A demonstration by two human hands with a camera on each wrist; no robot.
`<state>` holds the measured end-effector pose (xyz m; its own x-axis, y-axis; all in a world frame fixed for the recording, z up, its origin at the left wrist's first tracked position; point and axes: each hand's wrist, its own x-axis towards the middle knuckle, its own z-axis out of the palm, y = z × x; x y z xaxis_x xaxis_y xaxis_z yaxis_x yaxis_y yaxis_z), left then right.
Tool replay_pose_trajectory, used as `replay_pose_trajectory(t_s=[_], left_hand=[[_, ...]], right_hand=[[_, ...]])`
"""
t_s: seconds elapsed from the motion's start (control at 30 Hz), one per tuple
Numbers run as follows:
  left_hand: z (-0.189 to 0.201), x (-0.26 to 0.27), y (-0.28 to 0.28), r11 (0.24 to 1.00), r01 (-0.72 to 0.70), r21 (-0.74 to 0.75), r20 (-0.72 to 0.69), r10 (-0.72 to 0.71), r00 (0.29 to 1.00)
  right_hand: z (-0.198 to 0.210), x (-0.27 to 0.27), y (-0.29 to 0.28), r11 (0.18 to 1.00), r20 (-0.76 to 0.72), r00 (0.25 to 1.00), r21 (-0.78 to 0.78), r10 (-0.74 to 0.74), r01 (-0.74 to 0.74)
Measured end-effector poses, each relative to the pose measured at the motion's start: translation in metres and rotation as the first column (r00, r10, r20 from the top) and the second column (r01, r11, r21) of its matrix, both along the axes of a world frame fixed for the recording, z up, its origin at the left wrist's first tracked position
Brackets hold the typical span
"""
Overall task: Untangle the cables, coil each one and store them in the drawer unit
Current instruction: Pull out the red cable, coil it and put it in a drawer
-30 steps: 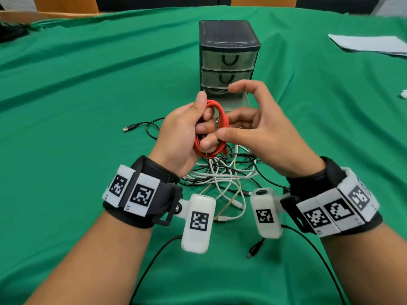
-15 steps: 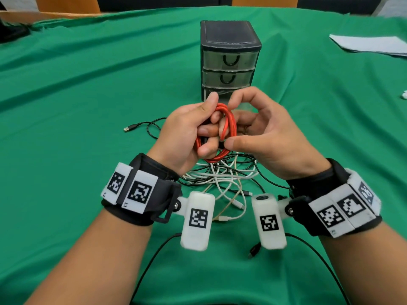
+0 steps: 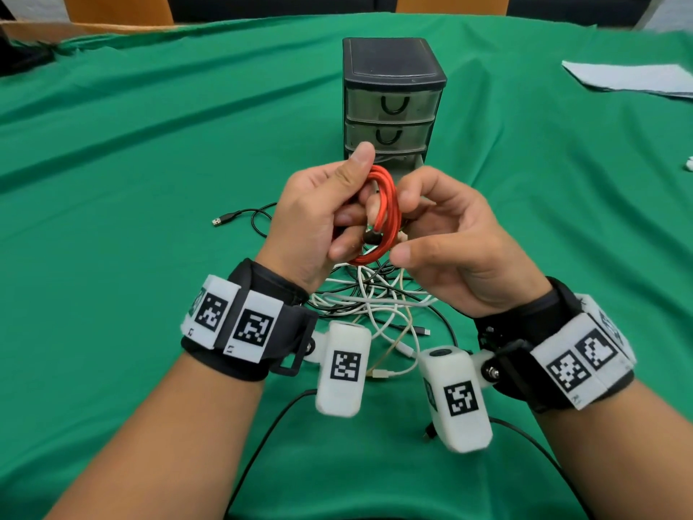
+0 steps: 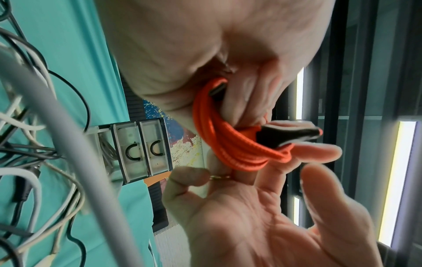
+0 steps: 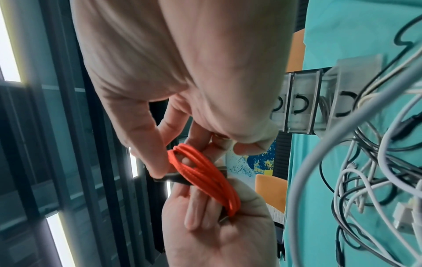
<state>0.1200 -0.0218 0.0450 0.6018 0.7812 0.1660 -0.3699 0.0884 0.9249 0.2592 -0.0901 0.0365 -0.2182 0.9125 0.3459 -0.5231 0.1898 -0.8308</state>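
Observation:
My left hand (image 3: 356, 208) grips a coiled orange cable (image 3: 386, 215) upright above the table, thumb on top and fingers curled through the loop. My right hand (image 3: 407, 219) is against the coil's right side with curled fingers. In the right wrist view one of its fingers (image 5: 155, 162) presses the coil's black strap (image 5: 171, 178); the strap's tab (image 4: 290, 135) is pinched between fingertips. Below lies a tangle of white, grey and black cables (image 3: 375, 305). The black drawer unit (image 3: 393, 80) stands behind, its bottom drawer (image 5: 342, 101) pulled out with a cable inside.
A black cable with a USB plug (image 3: 221, 220) trails left of the tangle on the green cloth (image 3: 131, 182). White paper (image 3: 630, 76) lies at the back right, a small white object (image 3: 688, 165) at the right edge. Orange chairs (image 3: 116, 9) stand beyond the table.
My right hand, a second ago spread beside the coil, has curled in against it and onto the strap. Both hands and the coil have shifted slightly right.

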Motion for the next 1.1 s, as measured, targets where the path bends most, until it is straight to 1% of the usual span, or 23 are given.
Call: replay_pose_trajectory(t_s=[0.13,0.23,0.3,0.37,0.43,0.47,0.53,0.6,0.63,0.67,0.73,0.77,0.87,0.93,1.0,1.03,1.07,1.1], left_hand=[[0.000,-0.001,0.002,1.000,0.008,0.018,-0.020,-0.008,1.000],[0.001,-0.001,0.002,0.999,0.003,0.043,-0.022,-0.002,1.000],[0.000,-0.002,0.002,0.998,-0.006,0.059,-0.037,0.009,0.999],[-0.005,0.000,0.004,0.998,-0.025,0.052,-0.037,0.027,0.999],[-0.012,0.003,0.006,0.996,-0.078,0.045,-0.050,0.081,0.995],[-0.015,0.005,0.006,0.993,-0.109,0.052,-0.064,0.113,0.992],[-0.020,0.010,0.004,0.983,-0.162,0.084,-0.083,0.169,0.982],[-0.023,0.013,0.000,0.972,-0.201,0.117,-0.090,0.212,0.973],[-0.023,0.013,0.000,0.967,-0.221,0.127,-0.097,0.234,0.967],[-0.023,0.014,0.000,0.962,-0.235,0.139,-0.103,0.250,0.963],[-0.022,0.013,0.002,0.955,-0.241,0.171,-0.117,0.263,0.958],[-0.022,0.012,0.003,0.952,-0.238,0.192,-0.134,0.266,0.955],[-0.022,0.009,0.007,0.923,-0.250,0.293,-0.220,0.319,0.922],[-0.023,0.007,0.009,0.874,-0.278,0.398,-0.291,0.408,0.865],[-0.024,0.005,0.010,0.814,-0.301,0.498,-0.326,0.497,0.804],[-0.023,0.005,0.009,0.800,-0.308,0.515,-0.324,0.514,0.794],[-0.023,0.006,0.007,0.804,-0.317,0.504,-0.315,0.512,0.799],[-0.022,0.007,0.006,0.828,-0.329,0.455,-0.294,0.488,0.822]], right_hand=[[-0.001,0.000,0.000,1.000,-0.035,0.999,0.002,0.013,-0.013],[-0.003,-0.004,0.001,0.996,-0.126,0.988,0.010,0.094,-0.094],[-0.004,-0.006,0.000,0.990,-0.160,0.978,-0.016,0.135,-0.139],[-0.002,-0.005,0.000,0.991,-0.117,0.987,-0.059,0.112,-0.120],[0.001,-0.005,0.000,0.994,-0.025,0.997,-0.083,0.073,-0.075],[0.003,-0.006,0.000,0.994,0.027,0.999,-0.107,0.033,-0.030],[0.004,-0.006,0.004,0.977,0.169,0.978,-0.149,-0.124,0.150],[0.004,-0.004,0.008,0.939,0.331,0.898,-0.084,-0.289,0.334],[0.003,-0.001,0.010,0.916,0.408,0.840,-0.025,-0.358,0.401],[0.002,0.002,0.011,0.884,0.488,0.763,0.038,-0.424,0.466],[0.003,0.010,0.011,0.798,0.611,0.581,0.147,-0.538,0.584],[0.004,0.012,0.010,0.768,0.630,0.531,0.171,-0.566,0.617],[0.012,0.016,0.006,0.752,0.675,0.471,0.193,-0.568,0.631],[0.018,0.021,0.003,0.737,0.728,0.374,0.261,-0.575,0.623],[0.024,0.026,0.002,0.708,0.751,0.275,0.338,-0.600,0.621],[0.026,0.028,0.002,0.689,0.754,0.227,0.378,-0.617,0.618],[0.026,0.029,0.002,0.669,0.751,0.176,0.424,-0.636,0.611],[0.025,0.030,0.002,0.647,0.744,0.125,0.469,-0.656,0.601]])
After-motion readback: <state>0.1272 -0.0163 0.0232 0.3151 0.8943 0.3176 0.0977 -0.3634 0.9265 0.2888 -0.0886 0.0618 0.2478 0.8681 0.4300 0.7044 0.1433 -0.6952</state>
